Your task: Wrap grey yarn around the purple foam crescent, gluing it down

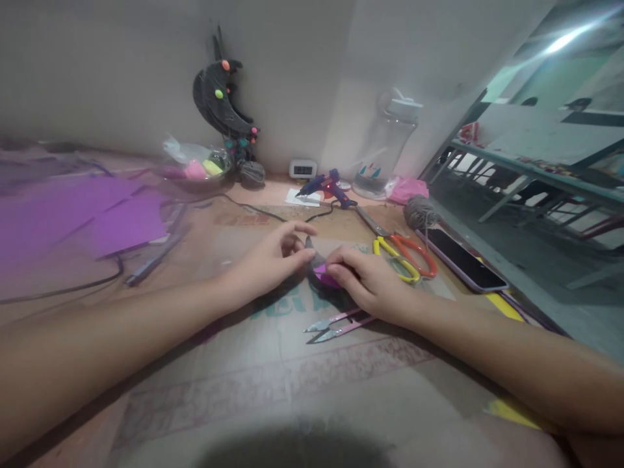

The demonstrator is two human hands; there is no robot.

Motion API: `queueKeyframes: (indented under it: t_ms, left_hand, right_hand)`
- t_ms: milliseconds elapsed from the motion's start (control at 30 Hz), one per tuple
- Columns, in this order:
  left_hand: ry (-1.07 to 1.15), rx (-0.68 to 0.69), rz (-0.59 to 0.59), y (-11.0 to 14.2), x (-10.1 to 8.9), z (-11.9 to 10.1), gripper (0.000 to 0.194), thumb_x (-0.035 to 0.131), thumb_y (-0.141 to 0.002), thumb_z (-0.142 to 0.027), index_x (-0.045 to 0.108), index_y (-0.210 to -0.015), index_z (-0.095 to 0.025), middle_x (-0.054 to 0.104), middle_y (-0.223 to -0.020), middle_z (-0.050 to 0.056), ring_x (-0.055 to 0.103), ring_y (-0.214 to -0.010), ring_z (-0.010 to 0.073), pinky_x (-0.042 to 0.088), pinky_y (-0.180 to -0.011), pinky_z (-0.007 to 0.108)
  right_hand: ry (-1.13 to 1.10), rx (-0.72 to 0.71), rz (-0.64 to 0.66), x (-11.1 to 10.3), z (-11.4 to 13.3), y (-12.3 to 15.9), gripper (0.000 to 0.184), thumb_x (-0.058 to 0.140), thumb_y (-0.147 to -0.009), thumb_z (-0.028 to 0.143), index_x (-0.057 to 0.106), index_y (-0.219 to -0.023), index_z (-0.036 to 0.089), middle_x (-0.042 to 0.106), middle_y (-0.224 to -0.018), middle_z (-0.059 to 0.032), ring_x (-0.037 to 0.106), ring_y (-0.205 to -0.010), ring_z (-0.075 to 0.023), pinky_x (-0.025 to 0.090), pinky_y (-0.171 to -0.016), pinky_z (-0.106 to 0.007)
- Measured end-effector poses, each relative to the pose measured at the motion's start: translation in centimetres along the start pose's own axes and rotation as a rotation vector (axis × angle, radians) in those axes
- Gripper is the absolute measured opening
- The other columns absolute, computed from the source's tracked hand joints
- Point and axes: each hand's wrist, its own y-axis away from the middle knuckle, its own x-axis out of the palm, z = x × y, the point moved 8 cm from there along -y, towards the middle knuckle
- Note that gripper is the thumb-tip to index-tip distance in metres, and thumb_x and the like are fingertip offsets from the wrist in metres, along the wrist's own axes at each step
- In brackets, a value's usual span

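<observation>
Between my hands is a small dark grey piece (pixel 316 261) with a pointed upper end and a bright purple patch, perhaps paper, on its lower part. My left hand (pixel 280 257) pinches its left side with the thumb, while the index finger arches above. On the other side, my right hand (pixel 370 281) is closed, with thumb and fingertips at the purple patch. What lies behind the fingers is hidden. Pink-handled thread snips (pixel 331 327) lie just below my right hand, blades pointing left. Scissors (pixel 397 250) with yellow and orange handles rest beyond that hand.
A blue glue gun (pixel 331 187) with a lit red light stands at the back, its cord trailing left. Around it are a small digital clock (pixel 303 169), a clear bottle (pixel 387 146), grey yarn (pixel 420 212) and a phone (pixel 461 259). Purple sheets (pixel 121 218) lie left; a black crescent (pixel 217 97) stands behind.
</observation>
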Motion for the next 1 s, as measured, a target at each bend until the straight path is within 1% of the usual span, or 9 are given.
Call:
queueKeyframes:
  t_ms: [67,133,233,300,400,500,700,867,1000]
  left_hand:
    - [-0.069,0.004,0.04,0.1,0.3,-0.2,0.021,0.055,-0.086,-0.035,0.065,-0.095,-0.02,0.063,-0.074,0.0,0.057,-0.069,0.0149,0.043,-0.064,0.026]
    - [-0.11,0.005,0.058,0.2,0.6,-0.3,0.022,0.054,-0.087,-0.036,0.068,-0.089,-0.02,0.066,-0.08,0.002,0.059,-0.074,0.0158,0.044,-0.067,0.026]
    - [-0.069,0.001,0.077,0.4,0.9,-0.2,0.022,0.056,-0.085,-0.032,0.067,-0.1,-0.02,0.068,-0.092,0.004,0.062,-0.082,0.0166,0.047,-0.073,0.027]
    - [-0.033,0.013,0.126,0.4,1.4,-0.1,0.026,0.059,-0.083,-0.028,0.063,-0.107,-0.019,0.067,-0.098,0.005,0.062,-0.086,0.0167,0.049,-0.077,0.029]
    - [-0.038,0.065,0.194,0.5,1.9,-0.4,0.028,0.061,-0.083,-0.029,0.059,-0.108,-0.018,0.064,-0.098,0.004,0.061,-0.088,0.0161,0.049,-0.081,0.029]
    - [-0.113,0.104,0.21,0.5,2.0,-0.9,0.026,0.061,-0.084,-0.034,0.061,-0.105,-0.019,0.065,-0.094,0.003,0.061,-0.086,0.0164,0.048,-0.08,0.029]
    - [-0.243,0.124,0.187,0.5,1.7,-1.5,0.027,0.061,-0.084,-0.039,0.07,-0.105,-0.023,0.072,-0.097,0.002,0.064,-0.086,0.0188,0.048,-0.082,0.029]
    - [-0.249,0.128,0.16,0.6,1.5,-1.5,0.023,0.062,-0.084,-0.038,0.073,-0.099,-0.025,0.074,-0.095,0.001,0.065,-0.085,0.0181,0.049,-0.078,0.026]
    - [-0.265,0.146,0.118,0.8,1.1,-1.8,0.021,0.063,-0.084,-0.038,0.074,-0.097,-0.026,0.074,-0.094,0.0,0.065,-0.086,0.0173,0.048,-0.077,0.025]
  right_hand:
    - [-0.07,0.064,-0.058,-0.6,-0.5,-0.1,0.019,0.043,-0.095,0.03,0.054,-0.083,0.02,0.06,-0.072,0.0005,0.055,-0.064,-0.0119,0.04,-0.062,-0.023]
    - [-0.122,0.15,-0.116,-1.1,-1.2,-0.1,0.02,0.043,-0.095,0.031,0.052,-0.08,0.02,0.055,-0.066,0.0025,0.051,-0.059,-0.0113,0.039,-0.06,-0.023]
    - [-0.212,0.259,-0.138,-1.0,-2.2,-0.1,0.023,0.042,-0.096,0.035,0.05,-0.08,0.021,0.048,-0.057,0.0056,0.046,-0.053,-0.0105,0.038,-0.057,-0.024]
    - [-0.26,0.292,-0.129,-0.8,-2.6,0.0,0.024,0.042,-0.096,0.036,0.049,-0.079,0.021,0.045,-0.054,0.007,0.045,-0.051,-0.01,0.037,-0.056,-0.024]
    - [-0.28,0.3,-0.122,-0.6,-2.8,0.0,0.024,0.043,-0.096,0.037,0.049,-0.079,0.021,0.046,-0.055,0.0072,0.046,-0.05,-0.0096,0.037,-0.056,-0.024]
    - [-0.302,0.303,-0.112,-0.6,-2.9,0.0,0.024,0.042,-0.096,0.037,0.049,-0.08,0.021,0.047,-0.054,0.0073,0.046,-0.05,-0.0095,0.037,-0.054,-0.023]
    - [-0.312,0.298,-0.101,-0.5,-2.7,-0.1,0.027,0.04,-0.097,0.039,0.048,-0.079,0.021,0.046,-0.053,0.0071,0.045,-0.048,-0.0098,0.037,-0.052,-0.023]
    - [-0.244,0.27,-0.098,-0.9,-2.3,0.0,0.024,0.042,-0.096,0.035,0.05,-0.078,0.02,0.047,-0.055,0.0061,0.047,-0.052,-0.0098,0.038,-0.056,-0.023]
    - [-0.174,0.233,-0.025,-1.2,-2.3,-0.2,0.02,0.048,-0.093,0.033,0.057,-0.081,0.019,0.056,-0.064,0.0036,0.052,-0.059,-0.0104,0.04,-0.06,-0.023]
